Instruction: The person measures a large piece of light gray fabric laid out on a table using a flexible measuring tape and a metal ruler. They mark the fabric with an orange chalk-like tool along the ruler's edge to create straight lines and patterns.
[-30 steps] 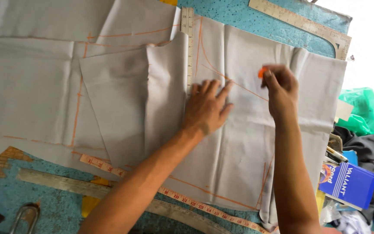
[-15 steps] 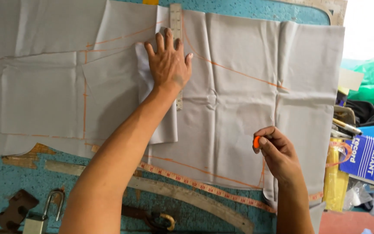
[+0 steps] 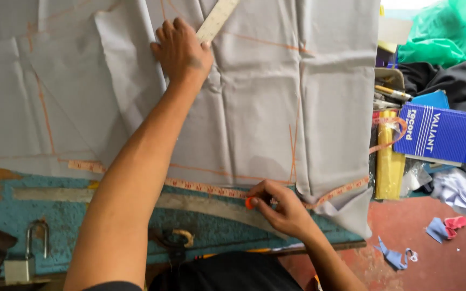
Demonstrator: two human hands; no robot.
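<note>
Orange chalk (image 3: 249, 203) pinched in right hand (image 3: 284, 210) grip, left hand (image 3: 182, 51) pressing ruler (image 3: 217, 19)

The right hand (image 3: 284, 210) has dropped toward six o'clock — from the upper cloth to the grey fabric's (image 3: 276, 102) near edge, orange chalk (image 3: 250, 203) seemingly touching the tape measure (image 3: 211, 188). The left hand (image 3: 182, 51) has shifted toward eleven o'clock — the ruler (image 3: 217, 19) under it now tilts toward one o'clock.

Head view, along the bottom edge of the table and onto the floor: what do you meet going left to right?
Padlock → scissors handle → right hand pinching orange chalk → hanging corner of the grey cloth → blue and pink fabric scraps on the red floor.
</note>
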